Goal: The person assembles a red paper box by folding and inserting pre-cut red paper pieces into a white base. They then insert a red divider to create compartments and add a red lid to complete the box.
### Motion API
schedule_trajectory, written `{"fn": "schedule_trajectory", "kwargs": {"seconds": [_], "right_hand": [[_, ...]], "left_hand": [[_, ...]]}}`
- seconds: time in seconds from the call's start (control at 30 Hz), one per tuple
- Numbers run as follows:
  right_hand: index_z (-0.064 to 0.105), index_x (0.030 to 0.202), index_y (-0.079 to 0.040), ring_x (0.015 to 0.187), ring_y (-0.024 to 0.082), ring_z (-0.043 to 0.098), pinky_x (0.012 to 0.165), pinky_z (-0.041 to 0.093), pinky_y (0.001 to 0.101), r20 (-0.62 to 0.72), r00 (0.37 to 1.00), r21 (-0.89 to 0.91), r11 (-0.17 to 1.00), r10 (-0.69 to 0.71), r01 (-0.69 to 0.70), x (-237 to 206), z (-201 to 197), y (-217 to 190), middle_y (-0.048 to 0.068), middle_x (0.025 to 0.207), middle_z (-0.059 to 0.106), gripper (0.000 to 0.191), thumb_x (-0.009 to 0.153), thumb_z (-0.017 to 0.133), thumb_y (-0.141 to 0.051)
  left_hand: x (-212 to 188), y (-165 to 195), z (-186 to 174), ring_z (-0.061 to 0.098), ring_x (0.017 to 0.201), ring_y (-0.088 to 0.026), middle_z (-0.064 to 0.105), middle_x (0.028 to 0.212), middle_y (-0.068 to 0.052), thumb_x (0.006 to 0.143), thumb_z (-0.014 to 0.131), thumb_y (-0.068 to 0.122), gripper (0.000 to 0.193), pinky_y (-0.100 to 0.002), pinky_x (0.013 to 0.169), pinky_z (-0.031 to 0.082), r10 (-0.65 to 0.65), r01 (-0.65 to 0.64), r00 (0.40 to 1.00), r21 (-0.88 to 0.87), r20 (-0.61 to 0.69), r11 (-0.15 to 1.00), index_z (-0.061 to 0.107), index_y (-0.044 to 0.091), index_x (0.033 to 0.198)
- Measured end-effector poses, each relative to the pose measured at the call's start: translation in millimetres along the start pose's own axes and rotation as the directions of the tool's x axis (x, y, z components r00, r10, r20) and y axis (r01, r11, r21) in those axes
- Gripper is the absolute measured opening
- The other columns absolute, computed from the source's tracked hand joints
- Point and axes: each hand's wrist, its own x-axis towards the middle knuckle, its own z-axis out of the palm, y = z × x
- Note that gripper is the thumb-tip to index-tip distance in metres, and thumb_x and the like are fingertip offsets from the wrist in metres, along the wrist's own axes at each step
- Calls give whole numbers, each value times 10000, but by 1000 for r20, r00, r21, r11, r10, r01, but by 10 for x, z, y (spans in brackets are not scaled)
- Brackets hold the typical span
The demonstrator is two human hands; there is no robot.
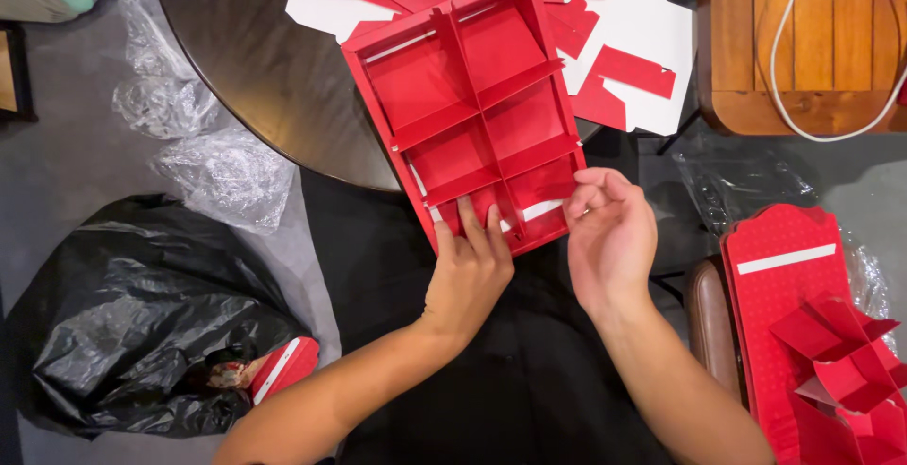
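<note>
Pressing down on the near end of a red cardboard divider tray [472,106], my left hand [468,271] lies flat with fingers spread across the lowest compartment, gripping nothing, while my right hand [609,233] curls at the tray's near right corner, fingers bent inward onto the cardboard edge; I cannot tell whether they actually pinch the wall or only rest against it, since the knuckles hide the fingertips. The tray, split into eight cells by crossed red partitions, sits tilted on the edge of a dark round table [265,68], its near end overhanging toward my lap. Behind it, flat red-and-white cardboard blanks [624,68] lie partly buried under the tray and cut off by the top of the view. A black plastic bag [123,314] slumps on the floor at left, with crumpled clear wrapping [208,163] beside it. At right, more folded red cardboard pieces [812,333] stack on a seat, running out of view, and a wooden table [803,40] carries a white cable [784,68].
</note>
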Motion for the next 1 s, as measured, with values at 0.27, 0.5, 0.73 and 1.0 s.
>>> {"fn": "schedule_trajectory", "kwargs": {"seconds": [0.27, 0.5, 0.73, 1.0], "right_hand": [[669, 1138, 19, 852, 142, 567, 876, 411, 327, -56, 995, -212, 973, 82, -93, -65, 93, -121, 109, 970, 727, 370, 1025, 413, -224], [644, 1172, -27, 870, 128, 546, 916, 418, 325, -156, 988, -160, 986, 19, -44, 14, 166, -24, 107, 1148, 763, 359, 984, 403, -216], [695, 1076, -21, 919, 121, 573, 885, 450, 291, -172, 983, -228, 973, -67, 27, 17, 125, 125, 76, 1012, 733, 272, 994, 475, -160], [722, 1129, 14, 1083, 133, 600, 915, 516, 265, 171, 922, -674, 641, -347, 366, -107, -33, 82, 93, 1255, 560, 245, 958, 560, 80]], "left_hand": [[-24, -29, 8, 588, 507, -184, 651, 1233, -384, 895, 551, 116, 413, -448, 923, 508, 29, -29, 999, 16, -12, 999, 731, 63, 1263], [-26, 64, -1, 577, 513, -172, 674, 1204, -368, 923, 566, 118, 374, -417, 871, 504, 24, -23, 1000, 58, -12, 998, 735, 48, 1249], [-38, 94, 28, 544, 489, -165, 691, 1174, -359, 916, 579, 107, 368, -416, 859, 507, 28, -25, 999, 49, -44, 998, 735, 42, 1244], [-28, 47, 24, 551, 468, -177, 671, 1186, -383, 910, 573, 106, 384, -407, 831, 503, 46, -46, 998, -8, -45, 999, 738, 39, 1250]]}}
